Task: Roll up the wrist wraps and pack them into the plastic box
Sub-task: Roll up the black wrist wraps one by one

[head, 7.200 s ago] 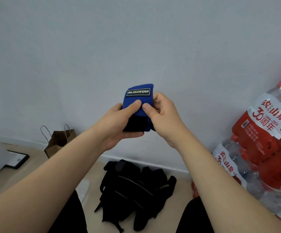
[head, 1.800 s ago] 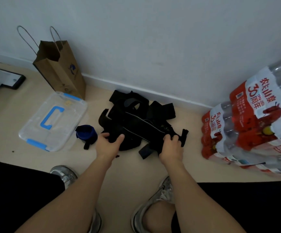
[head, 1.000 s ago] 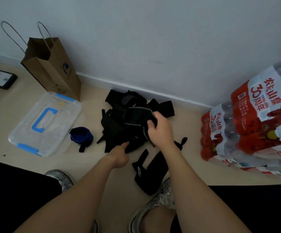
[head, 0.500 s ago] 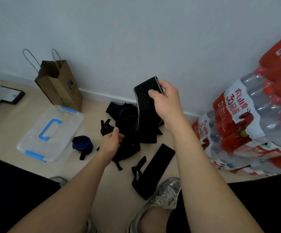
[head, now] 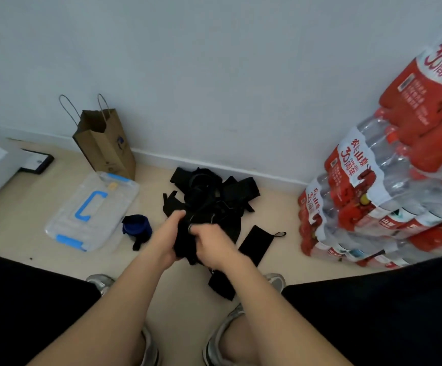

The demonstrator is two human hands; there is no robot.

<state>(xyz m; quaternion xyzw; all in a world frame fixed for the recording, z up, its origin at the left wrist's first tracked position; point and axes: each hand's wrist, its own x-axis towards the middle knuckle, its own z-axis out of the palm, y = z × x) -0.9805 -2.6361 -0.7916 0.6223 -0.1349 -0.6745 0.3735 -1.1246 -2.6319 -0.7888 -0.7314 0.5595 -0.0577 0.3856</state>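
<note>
Water packs [head: 353, 165] read "农夫山泉 30周年". Left hand [head: 165, 240] and right hand [head: 214, 244] both clutch a black wrap [head: 185, 243] between them; the rolled blue wrap [head: 136, 227] lies just left.

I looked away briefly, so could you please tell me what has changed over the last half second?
The right hand brought its raised black wrap down; the left hand joined, and both now grip it over the pile. The blue roll, plastic box, paper bag and loose floor wrap stayed put.
</note>
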